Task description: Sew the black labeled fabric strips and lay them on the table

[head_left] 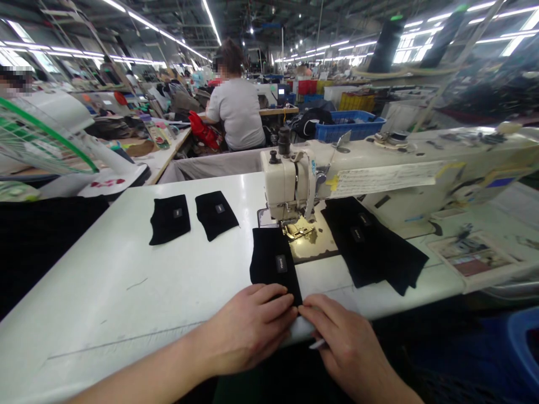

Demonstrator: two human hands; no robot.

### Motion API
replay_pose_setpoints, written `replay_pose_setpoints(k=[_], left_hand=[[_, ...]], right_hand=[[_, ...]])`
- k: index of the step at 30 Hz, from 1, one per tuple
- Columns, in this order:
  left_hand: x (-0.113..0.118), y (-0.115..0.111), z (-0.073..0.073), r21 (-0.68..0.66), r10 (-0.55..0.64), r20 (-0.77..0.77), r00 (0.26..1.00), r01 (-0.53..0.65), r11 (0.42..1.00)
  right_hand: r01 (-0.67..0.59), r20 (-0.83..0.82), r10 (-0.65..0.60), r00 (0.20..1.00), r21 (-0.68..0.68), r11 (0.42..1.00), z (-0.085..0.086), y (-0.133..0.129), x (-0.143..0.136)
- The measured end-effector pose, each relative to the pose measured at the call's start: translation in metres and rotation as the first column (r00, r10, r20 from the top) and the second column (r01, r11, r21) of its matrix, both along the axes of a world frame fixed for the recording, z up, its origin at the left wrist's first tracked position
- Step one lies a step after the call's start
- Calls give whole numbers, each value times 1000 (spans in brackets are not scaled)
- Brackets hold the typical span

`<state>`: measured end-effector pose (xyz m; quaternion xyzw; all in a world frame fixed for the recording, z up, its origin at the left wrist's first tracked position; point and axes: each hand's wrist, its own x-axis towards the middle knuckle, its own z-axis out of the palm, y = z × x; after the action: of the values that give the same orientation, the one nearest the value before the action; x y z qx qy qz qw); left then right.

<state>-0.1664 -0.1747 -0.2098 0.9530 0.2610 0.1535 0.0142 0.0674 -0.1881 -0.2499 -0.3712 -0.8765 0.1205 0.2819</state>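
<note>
A black fabric piece (267, 255) with a small dark label lies at the sewing machine's needle area, its far edge by the presser foot (297, 231). My left hand (256, 322) is closed over its near end, fingers pressing the cloth. At the near right corner, my right hand (345, 336) pinches the edge between thumb and finger. A small whitish object (317, 344), whose kind I cannot make out, sticks out from under the right hand's fingers. The sewing machine (290, 185) stands just beyond both hands.
Two labelled black pieces (170, 219) lie apart on the left of the white table (189, 297). More black pieces (374, 247) overlap right of the needle. A fan (46, 140) stands at the left. Beyond the table are a seated person (240, 106) and a blue basket (349, 126).
</note>
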Motion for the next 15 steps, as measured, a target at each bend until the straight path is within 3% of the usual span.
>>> replay_pose_setpoints(k=[15], left_hand=[[-6,24,-2,-60,38,26,999,-37,998]], right_hand=[[61,82,-57,995,-42,997,9,27,-13]])
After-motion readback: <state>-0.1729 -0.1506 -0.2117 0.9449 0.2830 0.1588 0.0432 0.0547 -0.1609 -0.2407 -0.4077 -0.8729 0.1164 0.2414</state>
